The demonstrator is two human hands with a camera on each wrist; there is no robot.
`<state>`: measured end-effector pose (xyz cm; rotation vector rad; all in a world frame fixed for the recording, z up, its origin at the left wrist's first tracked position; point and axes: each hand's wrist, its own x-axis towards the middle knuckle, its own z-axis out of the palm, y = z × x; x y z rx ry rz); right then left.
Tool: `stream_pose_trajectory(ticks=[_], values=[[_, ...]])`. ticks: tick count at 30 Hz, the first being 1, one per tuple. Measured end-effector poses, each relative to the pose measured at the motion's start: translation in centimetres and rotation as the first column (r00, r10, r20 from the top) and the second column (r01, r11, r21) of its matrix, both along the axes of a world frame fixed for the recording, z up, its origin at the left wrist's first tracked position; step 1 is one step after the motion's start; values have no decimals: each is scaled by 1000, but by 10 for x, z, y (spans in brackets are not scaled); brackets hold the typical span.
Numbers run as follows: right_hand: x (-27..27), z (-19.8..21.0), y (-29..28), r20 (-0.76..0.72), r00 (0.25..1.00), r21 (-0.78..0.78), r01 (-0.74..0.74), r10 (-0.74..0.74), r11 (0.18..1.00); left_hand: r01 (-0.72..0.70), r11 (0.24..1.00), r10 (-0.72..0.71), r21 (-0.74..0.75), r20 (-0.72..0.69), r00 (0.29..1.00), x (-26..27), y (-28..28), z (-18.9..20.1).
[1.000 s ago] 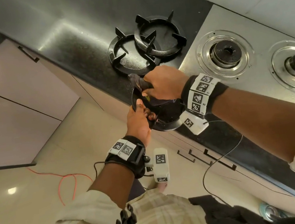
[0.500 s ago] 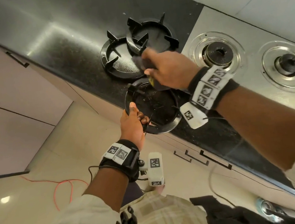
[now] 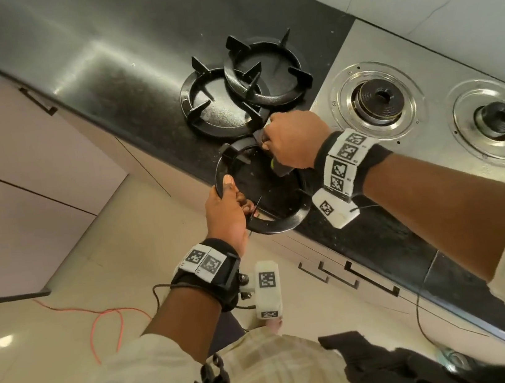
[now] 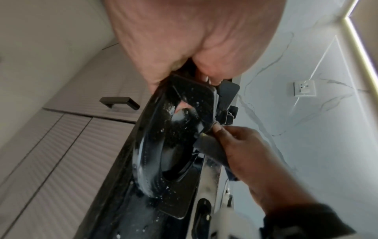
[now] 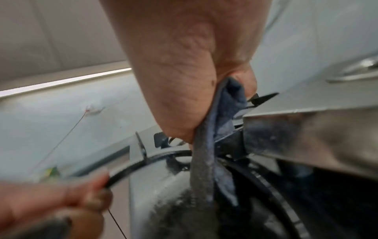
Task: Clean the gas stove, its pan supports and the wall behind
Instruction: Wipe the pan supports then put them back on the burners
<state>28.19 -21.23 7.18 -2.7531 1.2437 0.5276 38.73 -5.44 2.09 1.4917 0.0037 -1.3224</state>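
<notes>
Item: pan support (image 3: 260, 190), black ring with upright prongs, lying at the near edge of the black countertop (image 3: 120, 89) and partly overhanging it, just left of the steel gas stove (image 3: 433, 146). Handling, as judged: cast metal, rigid and fairly heavy, not fragile, though it would chip a floor tile if dropped; white specks and a wet sheen on the ring in the left wrist view suggest a slick surface, so the ring between two prongs is the sound place to grip, with the thumb on top. Left hand (image 3: 226, 209): clasps the ring's near-left rim, thumb over it and fingers curled beneath. Right hand (image 3: 294, 140): clenched round a dark grey cloth (image 5: 206, 158), pressing it against a prong at the ring's far side. Appearance: glossy black, prongs flat and tapered, inner area dark and spotted. Companion pieces: two more pan supports (image 3: 243, 88), overlapping one another, farther back on the countertop. Right of these, two bare burners (image 3: 376, 99) sit uncovered on the stove.
</notes>
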Motion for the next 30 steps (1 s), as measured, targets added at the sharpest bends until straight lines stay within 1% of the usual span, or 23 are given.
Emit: stream_pose_trajectory(ticks=[2, 4, 6, 7, 8, 9, 10, 11, 12, 13, 14, 15, 16, 17, 19, 21, 25, 27, 28, 30], values=[[9, -1, 4, 170, 985, 130, 23, -45, 991, 9, 1000, -9, 0, -18, 1000, 0, 1, -2], [17, -5, 10, 324, 939, 297, 17, -117, 955, 20, 1000, -20, 6, -18, 1000, -1, 1, -4], [20, -7, 12, 415, 889, 394, 17, -195, 919, 25, 1000, -25, -15, -43, 999, 0, 1, 0], [18, -5, 11, 453, 857, 413, 43, -246, 910, 23, 999, -27, -46, -85, 996, 0, 2, 3], [14, -2, 10, 506, 808, 417, 77, -302, 906, 15, 996, -27, -85, -145, 989, 1, 1, 6], [9, 4, 12, 573, 740, 415, 108, -352, 903, 2, 993, -28, -121, -210, 977, 2, 1, 9], [5, 10, 16, 641, 672, 400, 119, -370, 909, -8, 989, -31, -149, -260, 965, 5, 1, 10], [2, 16, 22, 687, 637, 381, 95, -350, 920, -10, 985, -40, -171, -286, 957, 7, 0, 11], [0, 21, 29, 693, 657, 354, 49, -297, 934, -5, 982, -53, -190, -296, 954, 9, 0, 12], [2, 24, 37, 646, 731, 318, 5, -220, 948, 10, 977, -76, -213, -302, 950, 10, -1, 12], [5, 22, 45, 547, 827, 268, -28, -128, 963, 29, 972, -103, -233, -310, 945, 10, -2, 13], [11, 18, 52, 429, 902, 216, -52, -47, 975, 37, 970, -117, -241, -324, 939, 10, -1, 13], [15, 14, 56, 347, 938, 177, -50, -15, 983, 46, 970, -128, -240, -337, 933, 9, 0, 17], [20, 10, 59, 317, 948, 167, -44, -12, 985, 43, 971, -127, -237, -352, 927, 10, 1, 19], [23, 7, 64, 336, 942, 184, -64, -2, 981, 12, 972, -104, -235, -385, 917, 10, 3, 19], [18, 11, 66, 347, 936, 232, -139, 51, 963, -35, 973, -65, -227, -419, 905, 10, 4, 17], [7, 26, 71, 298, 916, 274, -352, 269, 895, -140, 975, 40, -172, -488, 872, 8, 5, 10], [5, 34, 69, 275, 906, 286, -396, 321, 873, -133, 974, 22, -182, -510, 860, 9, 8, 7], [3, 39, 67, 275, 910, 301, -387, 310, 871, -101, 975, -17, -200, -517, 856, 9, 8, 7], [-6, 48, 62, 323, 928, 360, -302, 185, 883, -37, 972, -87, -231, -501, 861, 11, 5, 10]])
